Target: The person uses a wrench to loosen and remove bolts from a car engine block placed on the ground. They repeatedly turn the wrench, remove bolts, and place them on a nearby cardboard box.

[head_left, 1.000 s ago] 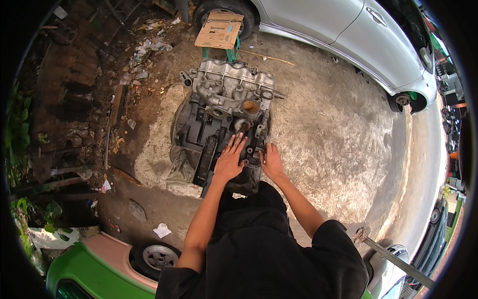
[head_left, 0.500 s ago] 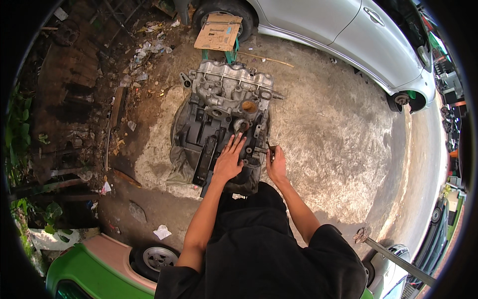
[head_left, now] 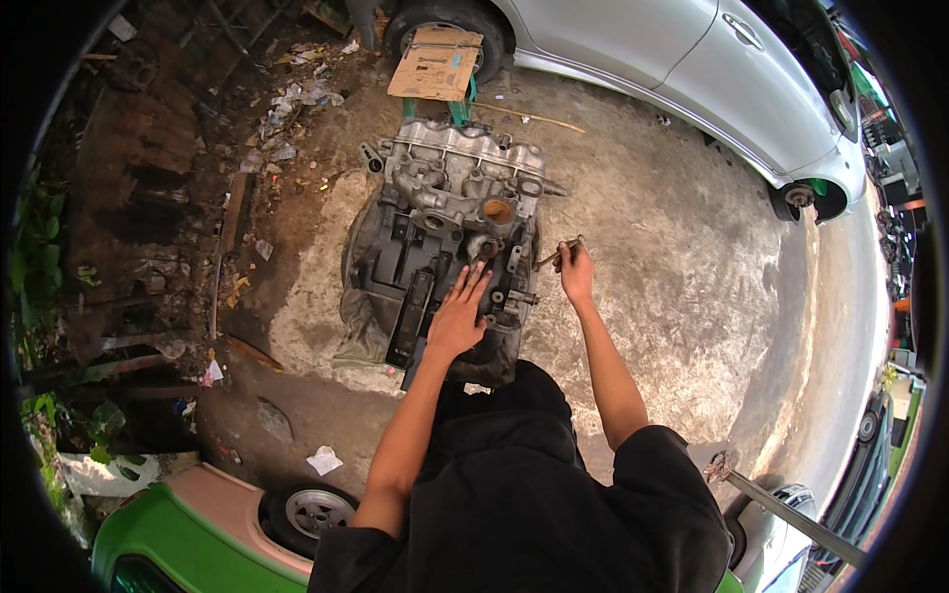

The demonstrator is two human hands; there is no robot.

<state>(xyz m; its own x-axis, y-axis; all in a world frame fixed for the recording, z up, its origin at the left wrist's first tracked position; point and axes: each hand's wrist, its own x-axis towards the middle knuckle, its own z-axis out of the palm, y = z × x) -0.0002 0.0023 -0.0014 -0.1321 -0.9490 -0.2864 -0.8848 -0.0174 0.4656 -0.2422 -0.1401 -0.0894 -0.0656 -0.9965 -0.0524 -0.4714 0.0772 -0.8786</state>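
Fingers (head_left: 473, 287) of left hand (head_left: 458, 318) spread flat on engine block (head_left: 445, 237); right hand (head_left: 575, 274) fingers closed around small rusty tool (head_left: 557, 254) beside it.

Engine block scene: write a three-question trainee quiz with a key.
1. True or false: the left hand lies flat on the engine.
2. What does the right hand hold? A) a thin tool B) a rag C) a hammer
3. What lies by the silver car's wheel, beyond the engine?

Key:
1. True.
2. A, the tool, held at the engine's right side.
3. A piece of cardboard.
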